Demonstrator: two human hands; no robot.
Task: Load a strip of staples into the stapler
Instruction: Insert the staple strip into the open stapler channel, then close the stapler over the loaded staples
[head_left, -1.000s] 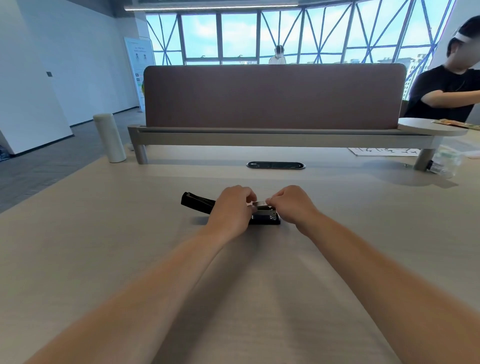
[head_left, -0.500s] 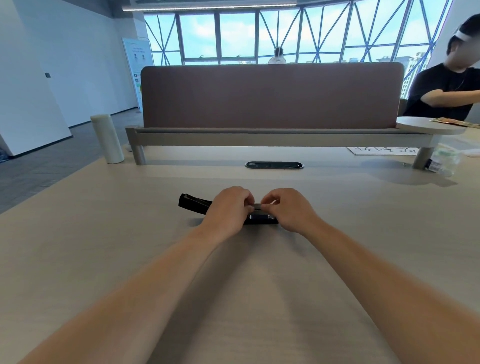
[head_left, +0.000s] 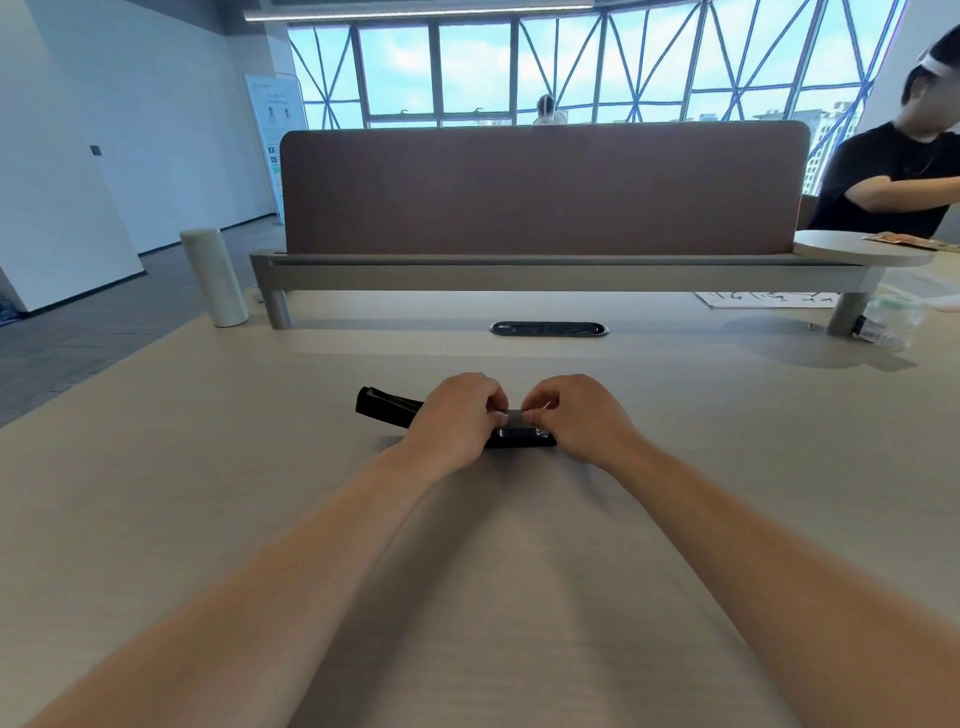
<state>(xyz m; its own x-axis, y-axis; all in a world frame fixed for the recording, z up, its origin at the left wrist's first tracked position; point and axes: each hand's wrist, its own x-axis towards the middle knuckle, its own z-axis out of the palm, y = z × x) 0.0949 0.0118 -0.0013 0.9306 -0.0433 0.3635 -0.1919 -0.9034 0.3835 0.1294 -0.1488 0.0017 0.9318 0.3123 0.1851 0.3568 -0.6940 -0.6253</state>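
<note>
Over the opened black plastic stapler (head_left: 387, 406), left hand (head_left: 457, 418) and right hand (head_left: 576, 415) pinch a short silver staple strip (head_left: 514, 414); apparently not yet seated, lid unclosed.

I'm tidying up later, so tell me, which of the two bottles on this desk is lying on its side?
The clear plastic bottle at the far right, lying beside the shelf leg. The pale cylindrical bottle at the far left stands upright.

Staple strip (head_left: 514, 414) now raised slightly above the stapler (head_left: 511, 436), fingertips closer together.
</note>
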